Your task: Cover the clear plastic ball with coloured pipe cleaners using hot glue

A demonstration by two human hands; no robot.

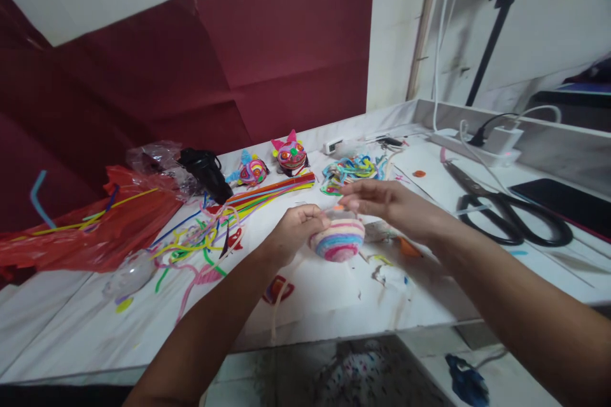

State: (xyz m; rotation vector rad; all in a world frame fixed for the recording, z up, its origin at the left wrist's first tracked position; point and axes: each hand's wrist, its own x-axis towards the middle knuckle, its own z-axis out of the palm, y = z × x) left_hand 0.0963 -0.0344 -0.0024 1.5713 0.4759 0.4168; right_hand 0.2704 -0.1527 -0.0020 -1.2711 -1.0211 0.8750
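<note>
A round ball [338, 243] banded in white, pink and blue is held above the white table, its clear top uncovered. My left hand [298, 229] pinches its upper left edge with thumb and fingers. At the top right of the ball, my right hand [375, 200] has its fingers bent close together by a small orange spot; whether they grip something is too small to tell. A pale strand [277, 311] hangs below the ball near a red, curved piece [278, 290] on the table.
Two colourful animal heads [291, 154] stand at the back. Pipe cleaners [267, 194] and loose scraps spread left. Large scissors [501, 206], a phone [563, 203] and a power strip [472, 146] lie right. A red bag [119, 222] lies far left; the table's front edge is near my forearms.
</note>
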